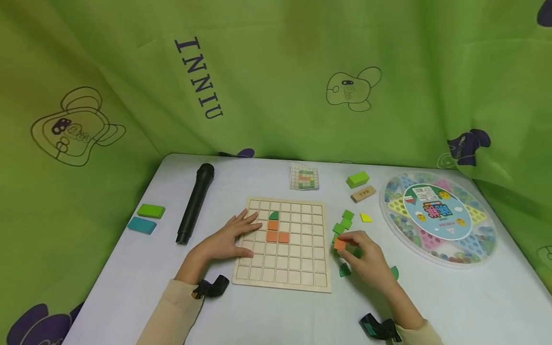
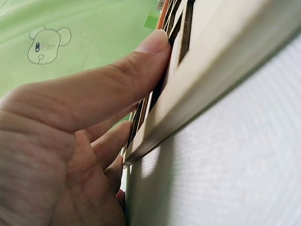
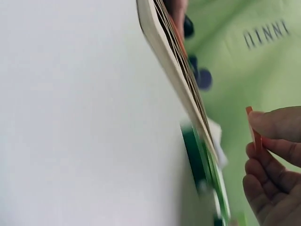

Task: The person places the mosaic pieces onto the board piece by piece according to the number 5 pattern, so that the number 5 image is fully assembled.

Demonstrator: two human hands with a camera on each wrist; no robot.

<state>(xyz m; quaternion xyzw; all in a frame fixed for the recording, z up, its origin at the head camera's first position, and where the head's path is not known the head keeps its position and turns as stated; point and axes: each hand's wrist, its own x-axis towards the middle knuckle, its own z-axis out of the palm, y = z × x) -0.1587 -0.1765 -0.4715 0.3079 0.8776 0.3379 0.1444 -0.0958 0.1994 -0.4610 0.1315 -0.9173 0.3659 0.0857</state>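
Observation:
A wooden grid board [image 1: 302, 278] lies flat on the white table. In its upper left part sit three orange square tiles [image 1: 272, 236] and a dark green quarter-round tile [image 1: 274, 216]. My left hand [image 1: 230, 237] rests on the board's left edge, fingers spread; in the left wrist view its thumb [image 2: 127, 75] lies on the rim. Just right of the board, my right hand [image 1: 366, 258] pinches another orange square tile [image 1: 339, 244] between thumb and fingers, raised above the table. Under and beside it lie several green square tiles [image 1: 339, 228] and a dark green quarter-round tile [image 1: 344, 270].
A pattern card [image 1: 304, 177] lies behind the board. To the right are a yellow tile [image 1: 365, 217], a green block [image 1: 358, 179], a wooden block [image 1: 363, 194] and a round marble game box [image 1: 437, 218]. A black microphone [image 1: 196, 203] and two blocks [image 1: 151, 211] lie left.

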